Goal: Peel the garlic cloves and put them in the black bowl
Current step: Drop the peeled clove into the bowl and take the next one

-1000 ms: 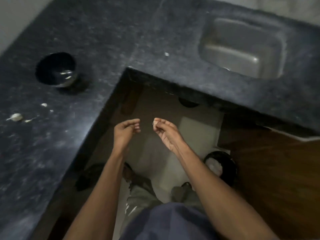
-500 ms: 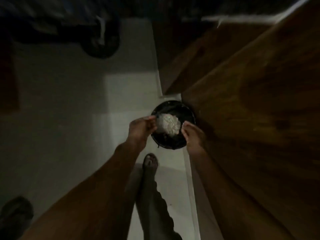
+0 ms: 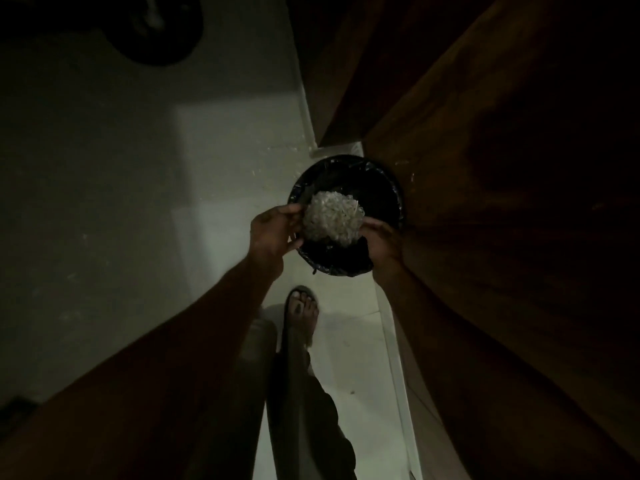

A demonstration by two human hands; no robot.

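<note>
Both hands [image 3: 273, 230] [image 3: 381, 242], fingers curled, grasp unclear, over lined bin [image 3: 384, 183] on pale floor [image 3: 214, 161]

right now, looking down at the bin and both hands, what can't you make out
- Head view: whether the left hand or right hand pinches a garlic clove; too dim, fingertips blurred.
- What the pale heap in the round black-lined bin is; too small.
- The dark round object on the floor; cut off at the top edge.
</note>
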